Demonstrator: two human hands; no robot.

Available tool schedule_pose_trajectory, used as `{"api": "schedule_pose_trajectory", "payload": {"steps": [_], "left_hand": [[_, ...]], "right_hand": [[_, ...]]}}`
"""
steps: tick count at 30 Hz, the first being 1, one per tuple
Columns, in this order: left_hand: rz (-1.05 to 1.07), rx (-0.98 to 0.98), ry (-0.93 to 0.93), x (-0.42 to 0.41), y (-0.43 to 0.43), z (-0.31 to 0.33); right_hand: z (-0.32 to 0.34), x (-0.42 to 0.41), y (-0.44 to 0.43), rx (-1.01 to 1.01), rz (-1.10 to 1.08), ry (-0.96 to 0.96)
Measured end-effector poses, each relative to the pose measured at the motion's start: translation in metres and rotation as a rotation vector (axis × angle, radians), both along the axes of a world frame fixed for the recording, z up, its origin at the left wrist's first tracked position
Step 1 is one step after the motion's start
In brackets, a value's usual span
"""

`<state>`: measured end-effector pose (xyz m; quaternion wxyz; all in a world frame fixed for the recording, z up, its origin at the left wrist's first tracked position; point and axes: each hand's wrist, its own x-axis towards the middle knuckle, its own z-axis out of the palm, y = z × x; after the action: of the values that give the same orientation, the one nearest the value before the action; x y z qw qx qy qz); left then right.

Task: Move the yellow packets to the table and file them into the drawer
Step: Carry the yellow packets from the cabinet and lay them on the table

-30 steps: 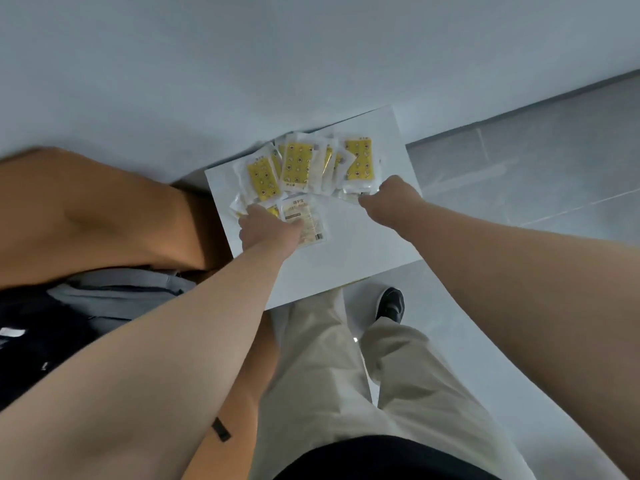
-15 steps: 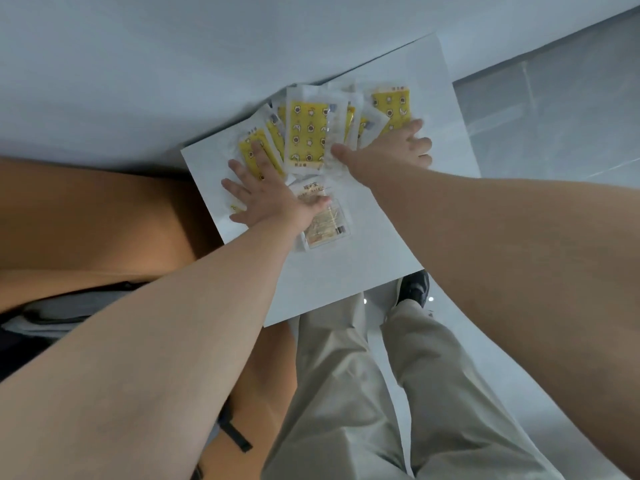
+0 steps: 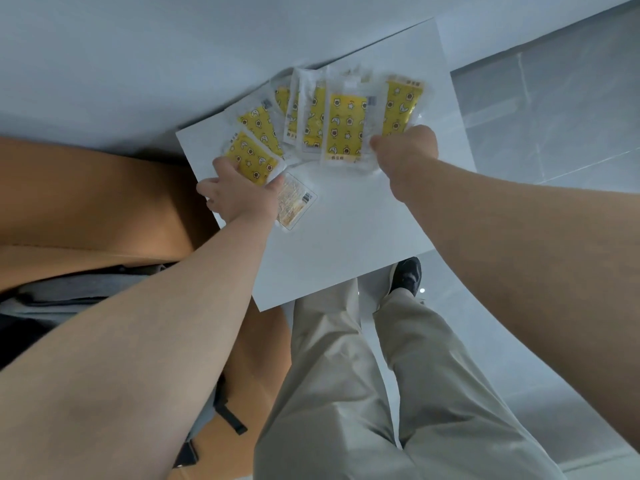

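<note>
On the white tabletop (image 3: 346, 244) by the wall, the yellow packets (image 3: 313, 123) lie fanned out and overlapping. The person's left hand (image 3: 239, 199) grips the leftmost packet (image 3: 251, 160), with the thumb on its lower edge and the fingers tucked beneath it. The right hand (image 3: 405, 150) has its fingers curled together, pinching the near edges of the two packets at the right end of the fan. A pale packet with a barcode (image 3: 294, 203) lies flat just beside the left wrist.
</note>
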<state>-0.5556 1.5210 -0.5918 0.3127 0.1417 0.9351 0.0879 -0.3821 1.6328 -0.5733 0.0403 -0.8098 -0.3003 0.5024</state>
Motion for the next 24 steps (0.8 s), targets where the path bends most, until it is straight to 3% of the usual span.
{"api": "schedule_pose_trajectory", "payload": {"steps": [7, 12, 24], "left_hand": [[0.230, 0.043, -0.125, 0.006, -0.004, 0.012], [0.220, 0.136, -0.152, 0.005, -0.007, 0.019], [0.230, 0.282, -0.164, 0.002, -0.012, 0.029]], "right_hand": [[0.017, -0.001, -0.008, 0.001, -0.068, 0.120], [0.026, 0.002, -0.017, -0.088, -0.274, 0.158], [0.037, 0.021, -0.038, -0.213, -0.461, 0.253]]}}
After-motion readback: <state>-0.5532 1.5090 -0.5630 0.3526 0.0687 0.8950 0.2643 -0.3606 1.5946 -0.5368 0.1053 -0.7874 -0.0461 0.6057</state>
